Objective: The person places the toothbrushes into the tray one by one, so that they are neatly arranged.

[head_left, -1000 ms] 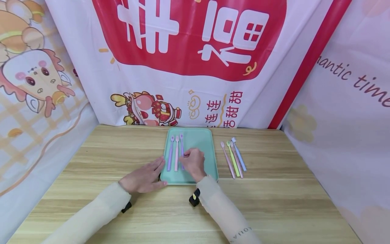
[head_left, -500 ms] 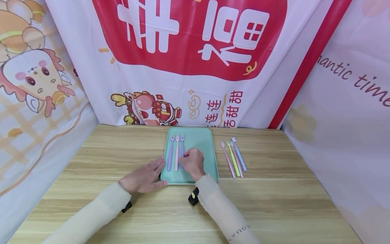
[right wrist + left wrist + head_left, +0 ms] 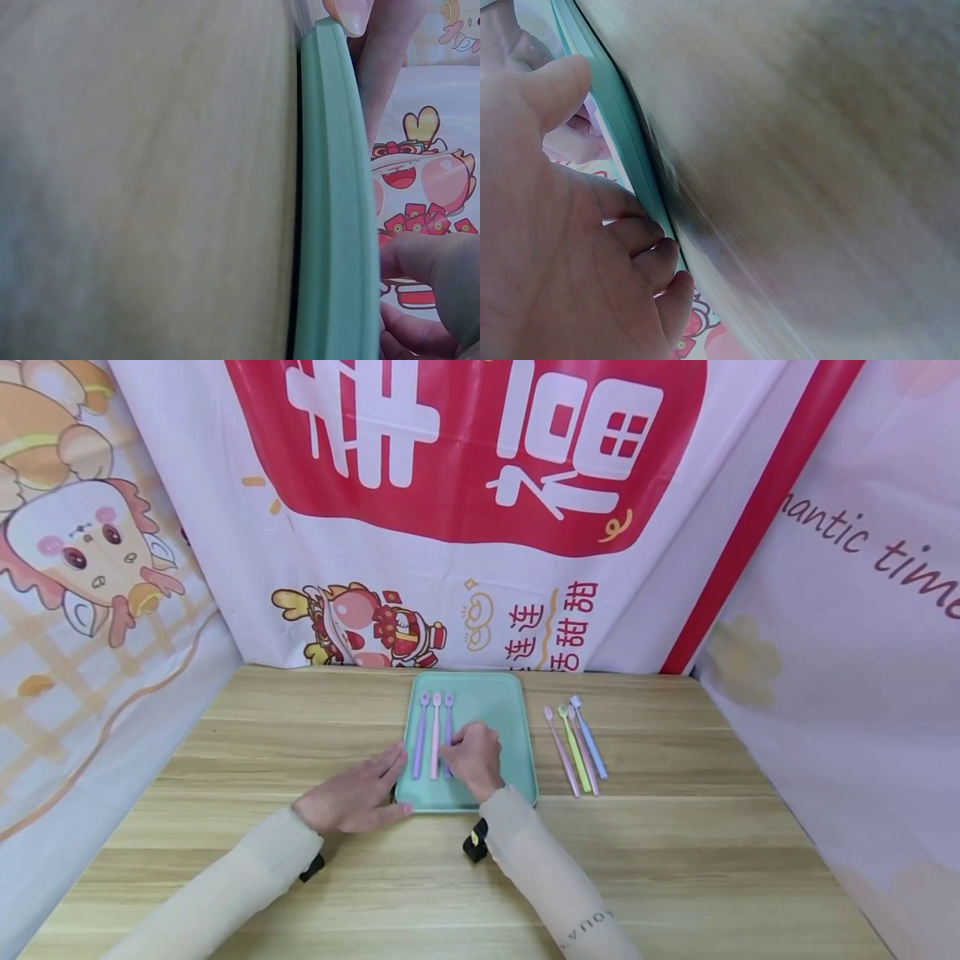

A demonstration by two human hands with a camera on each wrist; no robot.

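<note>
Left hand (image 3: pixel 352 796) flat at the green tray (image 3: pixel 487 697), fingers extended and close together along its left edge, thumb apart at the near-left corner. Right hand (image 3: pixel 476 760) over the tray, fingers curled, pinching the lower handle of the third toothbrush (image 3: pixel 449 717), purple; fingertips partly hidden. That one's in the tray, heads pointing away from the person, right of a pink toothbrush (image 3: pixel 436 735) and a purple toothbrush (image 3: pixel 420 739), all three roughly parallel, apart. Right of the tray, on the wood-grain surface (image 3: pixel 675 860): a loose bunch of four, a dusty-pink pair (image 3: pixel 560 752), a lime toothbrush (image 3: pixel 573 747) between them, a blue toothbrush (image 3: pixel 590 742) rightmost. Printed cloth (image 3: pixel 420 535) behind.
</note>
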